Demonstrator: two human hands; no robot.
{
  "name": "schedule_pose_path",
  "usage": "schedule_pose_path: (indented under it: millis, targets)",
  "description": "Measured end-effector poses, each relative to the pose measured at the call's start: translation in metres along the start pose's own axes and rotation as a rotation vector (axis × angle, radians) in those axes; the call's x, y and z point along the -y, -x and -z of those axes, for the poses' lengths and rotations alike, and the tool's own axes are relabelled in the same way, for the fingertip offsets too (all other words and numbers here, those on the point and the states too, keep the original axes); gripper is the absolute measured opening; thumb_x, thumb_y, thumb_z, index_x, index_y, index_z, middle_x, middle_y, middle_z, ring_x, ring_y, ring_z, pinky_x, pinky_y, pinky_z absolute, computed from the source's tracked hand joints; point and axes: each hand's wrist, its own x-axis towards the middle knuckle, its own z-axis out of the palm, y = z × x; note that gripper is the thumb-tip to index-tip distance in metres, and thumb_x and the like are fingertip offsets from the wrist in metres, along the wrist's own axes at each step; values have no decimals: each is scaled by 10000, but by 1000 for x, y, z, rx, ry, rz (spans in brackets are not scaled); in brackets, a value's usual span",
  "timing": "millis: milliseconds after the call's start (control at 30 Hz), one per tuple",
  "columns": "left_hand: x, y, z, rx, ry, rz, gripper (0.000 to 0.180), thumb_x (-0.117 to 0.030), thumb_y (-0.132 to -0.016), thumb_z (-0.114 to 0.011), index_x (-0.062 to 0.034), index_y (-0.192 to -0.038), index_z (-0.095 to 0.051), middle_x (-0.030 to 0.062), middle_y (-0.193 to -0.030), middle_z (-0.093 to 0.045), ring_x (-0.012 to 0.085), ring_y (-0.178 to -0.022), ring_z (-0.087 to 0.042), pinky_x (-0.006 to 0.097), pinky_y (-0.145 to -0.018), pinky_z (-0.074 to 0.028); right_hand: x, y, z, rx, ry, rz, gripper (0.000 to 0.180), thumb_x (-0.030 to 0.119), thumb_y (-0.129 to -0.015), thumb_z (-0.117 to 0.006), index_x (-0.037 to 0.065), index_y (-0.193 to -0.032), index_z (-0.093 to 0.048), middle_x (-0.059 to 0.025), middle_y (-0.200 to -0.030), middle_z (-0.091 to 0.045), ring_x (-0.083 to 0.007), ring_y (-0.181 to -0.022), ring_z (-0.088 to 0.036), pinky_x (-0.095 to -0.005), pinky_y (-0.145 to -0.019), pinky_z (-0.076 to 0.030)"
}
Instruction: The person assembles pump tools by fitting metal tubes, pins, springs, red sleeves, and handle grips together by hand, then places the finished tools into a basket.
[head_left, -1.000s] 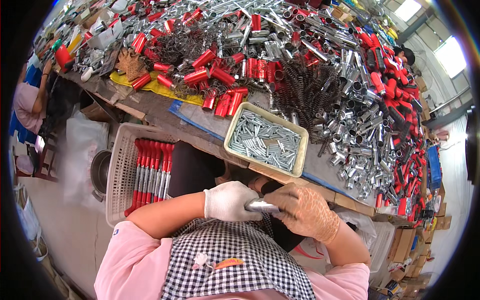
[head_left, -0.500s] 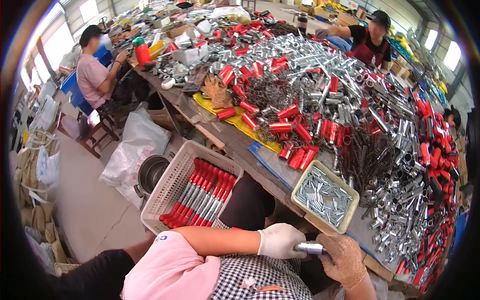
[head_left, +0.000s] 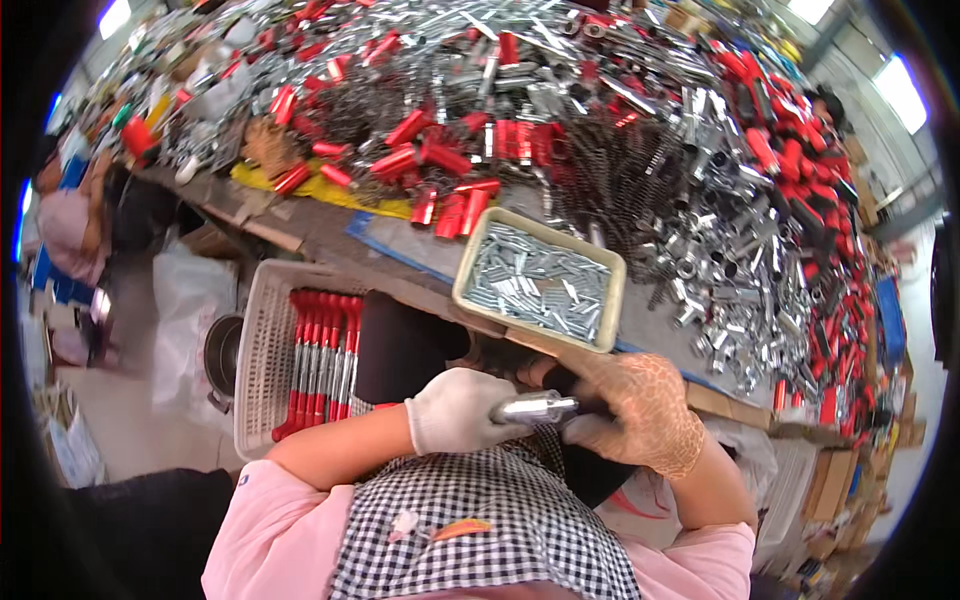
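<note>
My left hand [head_left: 460,412], in a white glove, is closed round a shiny metal tube [head_left: 540,407] that points right. A bit of red shows behind my left wrist, perhaps the tool's red handle; the rest is hidden. Just off the tube's end is my right hand [head_left: 645,415], in a tan patterned glove, thumb and fingers apart with a dark gap between them. Beyond the hands, a cream tray [head_left: 462,285] of small metal pins [head_left: 540,285] sits on the table edge. To the left, a white plastic basket [head_left: 250,360] holds a row of red-handled tools [head_left: 320,355] with metal middles.
The table is heaped with red tubes [head_left: 395,160], dark springs [head_left: 620,170] and chrome tubes [head_left: 740,270]. An orange glove [head_left: 270,150] lies on yellow cloth. A metal pot [head_left: 222,355] and white sack [head_left: 190,320] are left of the basket. A person [head_left: 75,220] sits far left.
My view has swung down and right, shifting the scene leftward. My right hand has come off the metal tube and opened; my left still grips it.
</note>
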Motion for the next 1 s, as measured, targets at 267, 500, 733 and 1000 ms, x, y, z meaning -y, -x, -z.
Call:
schedule_pose_path:
  millis: [267, 500, 733, 1000]
  targets:
    - [9, -13, -2, 72, -30, -26, 259, -283, -743, -789, -63, -785, -659, 117, -685, -626, 313, -626, -617, 391, -588, -491, -7, 6, -3, 45, -137, 31, 523, 411, -842, -656, 93, -1246, -559, -125, -1054, -671, -320, -877, -666, -413, -718, -529]
    - [-2, -8, -7, 102, -36, 95, 342, -416, -800, -710, -77, -786, -667, 162, -722, -649, 370, -682, -638, 457, -624, -498, -13, 9, -19, -43, -59, 126, 423, 228, -715, -731, 156, -1125, -656, -104, -878, -686, -298, -728, -649, -418, -638, -508]
    - [9, -10, -32, 55, -34, -15, 335, -362, -747, -722, -38, -786, -646, 187, -722, -635, 385, -706, -630, 460, -637, -502, 18, 11, -5, -3, 46, 378, 379, 141, -741, -693, 43, -1101, -623, -176, -977, -650, -382, -850, -627, -427, -742, -516]
    - [-1, -1, -34, -29, -108, 74, 301, -341, -746, -715, -45, -771, -668, 183, -719, -640, 385, -728, -639, 464, -655, -505, 6, 14, -36, -99, -25, 184, 185, 228, -831, -683, 71, -921, -646, -129, -801, -646, -337, -688, -618, -427, -613, -498]
